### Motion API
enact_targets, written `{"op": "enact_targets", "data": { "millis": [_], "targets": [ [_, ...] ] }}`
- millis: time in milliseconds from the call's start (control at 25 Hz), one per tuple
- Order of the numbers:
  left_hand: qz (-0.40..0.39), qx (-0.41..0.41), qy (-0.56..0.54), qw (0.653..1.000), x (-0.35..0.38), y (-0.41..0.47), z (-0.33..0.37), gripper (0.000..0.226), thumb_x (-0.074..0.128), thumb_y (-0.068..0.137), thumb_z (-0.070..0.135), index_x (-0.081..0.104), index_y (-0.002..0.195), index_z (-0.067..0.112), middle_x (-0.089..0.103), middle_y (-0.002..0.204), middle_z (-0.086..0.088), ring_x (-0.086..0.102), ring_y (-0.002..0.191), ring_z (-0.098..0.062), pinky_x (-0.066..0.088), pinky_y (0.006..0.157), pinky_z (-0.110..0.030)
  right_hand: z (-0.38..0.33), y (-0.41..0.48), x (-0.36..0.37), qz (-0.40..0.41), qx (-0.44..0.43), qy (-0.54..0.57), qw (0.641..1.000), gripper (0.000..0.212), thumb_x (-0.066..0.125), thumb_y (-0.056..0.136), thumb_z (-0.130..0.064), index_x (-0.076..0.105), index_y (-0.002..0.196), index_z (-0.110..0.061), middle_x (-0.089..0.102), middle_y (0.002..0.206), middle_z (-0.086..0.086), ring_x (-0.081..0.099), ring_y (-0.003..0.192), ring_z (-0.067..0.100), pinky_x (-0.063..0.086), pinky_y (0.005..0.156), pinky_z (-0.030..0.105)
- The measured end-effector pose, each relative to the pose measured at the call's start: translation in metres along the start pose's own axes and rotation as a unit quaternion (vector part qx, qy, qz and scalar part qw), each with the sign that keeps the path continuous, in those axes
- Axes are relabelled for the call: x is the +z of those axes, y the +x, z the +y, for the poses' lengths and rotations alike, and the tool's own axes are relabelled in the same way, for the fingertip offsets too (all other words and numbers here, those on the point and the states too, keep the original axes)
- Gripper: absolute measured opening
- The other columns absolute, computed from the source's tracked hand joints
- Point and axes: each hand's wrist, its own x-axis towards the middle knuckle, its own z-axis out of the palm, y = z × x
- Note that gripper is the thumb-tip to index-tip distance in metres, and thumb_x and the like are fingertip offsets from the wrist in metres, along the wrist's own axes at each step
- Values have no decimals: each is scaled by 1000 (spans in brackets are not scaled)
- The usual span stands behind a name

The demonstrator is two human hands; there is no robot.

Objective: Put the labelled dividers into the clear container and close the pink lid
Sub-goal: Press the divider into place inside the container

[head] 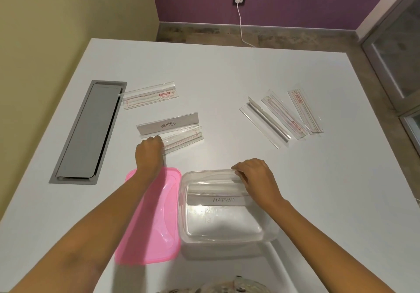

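The clear container [229, 238] stands open on the white table, near me. Inside it a divider labelled ALPHA [218, 198] stands across the far half; my right hand [254, 176] pinches its top edge at the container's far rim. The pink lid [152, 220] lies flat just left of the container, under my left forearm. My left hand [148, 151] grips the near left end of a divider labelled PANDA [172, 125], which lies on the table with its clear base towards me.
Another clear divider [150, 95] lies further back on the left. Three more clear dividers [281, 115] lie fanned out at the right. A grey cable hatch [88, 131] is set into the table at the left. The table's far edge faces a purple wall.
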Motion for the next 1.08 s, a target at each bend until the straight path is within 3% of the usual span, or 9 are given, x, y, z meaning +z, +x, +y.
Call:
{"op": "enact_targets", "data": {
  "millis": [280,440,520,600,720,800,920,1000,1080],
  "targets": [
    [66,38,-126,989,-43,-25,11,38,44,69,-21,63,85,7,71,84,-7,66,80,-28,50,85,-42,-14,-7,-11,86,-26,42,995,24,60,92,-21,62,116,-18,58,123,2,53,113,17,56,76,30],
    [38,54,-213,975,-72,-50,30,29,50,79,-13,66,89,10,71,82,-2,63,73,-15,50,76,-24,-27,-5,-18,146,-82,17,986,44,60,92,-24,48,133,-17,41,144,8,37,133,22,40,104,31],
    [1,57,-235,970,-82,-64,41,25,59,80,-9,68,91,12,65,72,2,57,62,1,41,62,-4,-32,-3,-24,137,-114,-13,984,57,60,91,-30,36,142,-20,29,153,8,27,142,23,28,114,31],
    [-51,58,-261,962,-90,-74,51,26,62,80,-8,70,89,15,60,65,4,55,56,7,37,54,3,-35,-3,-28,114,-139,-37,983,66,60,89,-36,29,146,-22,22,157,7,18,146,21,19,119,32],
    [-148,49,-272,950,-98,-82,60,30,59,81,-1,72,82,26,65,69,6,59,64,-2,41,53,-5,-35,-6,-31,109,-154,-58,980,67,66,86,-32,35,144,-20,33,152,8,25,143,22,17,120,35],
    [-205,47,-249,945,-100,-84,62,24,64,82,4,73,84,26,72,78,-1,62,73,-15,47,68,-21,-32,-9,-35,126,-160,-52,978,59,70,83,-23,46,137,-18,50,137,8,42,130,24,24,118,39],
    [-298,43,-294,907,-97,-87,56,20,66,83,5,76,90,21,73,72,0,59,68,-14,46,77,-29,-31,-19,-41,98,-140,-52,984,59,75,77,-21,51,131,-22,57,124,4,51,115,22,41,105,36],
    [-293,26,-342,893,-92,-90,52,16,67,85,13,75,95,22,73,82,6,61,76,-12,46,84,-29,-32,-28,-40,67,-102,-20,992,58,75,77,-27,52,130,-26,55,123,-1,51,113,20,44,94,32],
    [-213,-7,-363,907,-82,-92,50,18,62,88,27,73,102,25,70,105,8,62,96,-13,43,87,-28,-30,-38,-37,33,-38,57,997,54,73,79,-33,53,129,-29,54,122,-5,49,113,15,42,91,27]
  ]
}}
